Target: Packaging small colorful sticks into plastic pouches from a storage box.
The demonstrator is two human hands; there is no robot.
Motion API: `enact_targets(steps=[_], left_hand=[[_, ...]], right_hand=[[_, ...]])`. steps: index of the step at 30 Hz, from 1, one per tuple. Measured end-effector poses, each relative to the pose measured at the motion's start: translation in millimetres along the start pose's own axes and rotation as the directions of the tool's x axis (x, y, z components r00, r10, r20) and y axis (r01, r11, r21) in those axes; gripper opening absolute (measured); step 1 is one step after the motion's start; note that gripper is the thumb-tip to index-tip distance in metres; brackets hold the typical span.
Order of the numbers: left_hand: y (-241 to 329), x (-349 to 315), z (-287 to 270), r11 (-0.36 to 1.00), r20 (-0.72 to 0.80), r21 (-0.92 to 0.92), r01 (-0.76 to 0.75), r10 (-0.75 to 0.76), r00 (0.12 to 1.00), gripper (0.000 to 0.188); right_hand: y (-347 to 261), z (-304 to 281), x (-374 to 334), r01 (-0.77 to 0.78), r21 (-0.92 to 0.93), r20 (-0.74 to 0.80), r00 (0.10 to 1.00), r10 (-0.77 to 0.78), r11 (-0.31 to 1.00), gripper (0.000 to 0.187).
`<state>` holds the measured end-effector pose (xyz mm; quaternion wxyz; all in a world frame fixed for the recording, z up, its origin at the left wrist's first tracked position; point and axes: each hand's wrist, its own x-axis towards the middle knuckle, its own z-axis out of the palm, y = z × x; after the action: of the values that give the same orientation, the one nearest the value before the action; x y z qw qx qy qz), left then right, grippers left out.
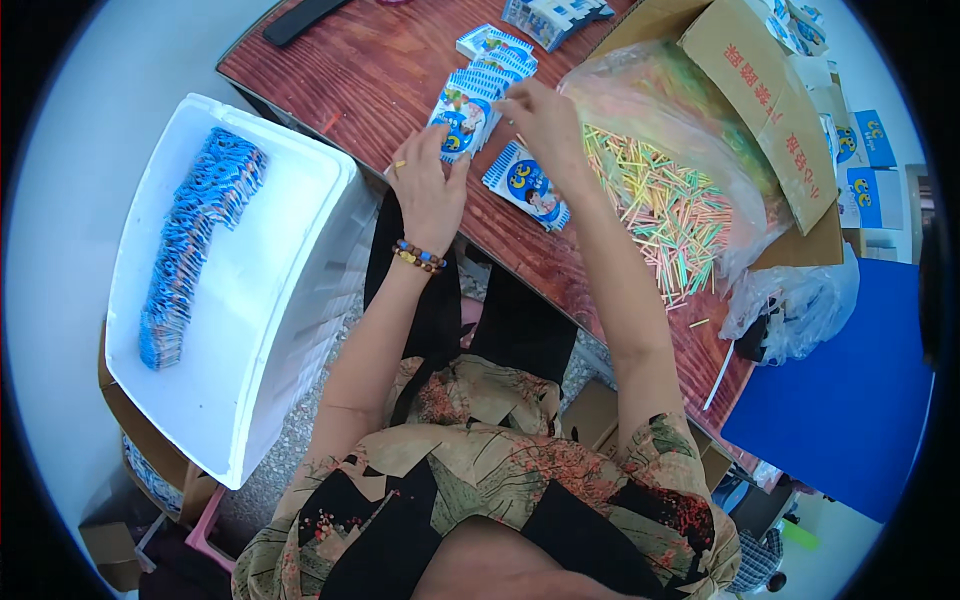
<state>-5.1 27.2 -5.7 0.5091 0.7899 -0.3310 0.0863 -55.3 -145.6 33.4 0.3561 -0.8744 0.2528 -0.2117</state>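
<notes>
At upper centre, the left hand (430, 190), fingers narrowly spread, touches the lower-left edge of a fanned packet stack (468, 95) on the red-brown surface (340, 90); the right hand (548, 125) bends over its right side, its grip unclear. The packet row (200, 230) in the white box (270, 250) at left seems done; the stack, a nearby packet (525, 185) and loose coloured sticks (670, 210) at right seem left.

My red-brown wood-grain table (335, 95) carries fanned blue-and-white packets (490, 82) and a separate packet stack (525, 186) nearer me. To their right: opened cardboard box (768, 110), pastel sticks (665, 215) heaped at its mouth.
</notes>
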Motion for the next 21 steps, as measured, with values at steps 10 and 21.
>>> enact_targets(steps=[10, 21], left_hand=[[36, -15, 18, 0.961, 0.174, 0.209, -0.178, 0.143, 0.974, 0.033], [34, -10, 29, 0.948, 0.182, 0.287, -0.139, 0.089, 0.979, 0.029]], right_hand=[[29, -57, -68, -0.032, -0.249, 0.079, 0.995, 0.053, 0.968, 0.023], [35, -55, -74, 0.237, -0.457, -0.108, 0.942, -0.318, 0.857, 0.02]])
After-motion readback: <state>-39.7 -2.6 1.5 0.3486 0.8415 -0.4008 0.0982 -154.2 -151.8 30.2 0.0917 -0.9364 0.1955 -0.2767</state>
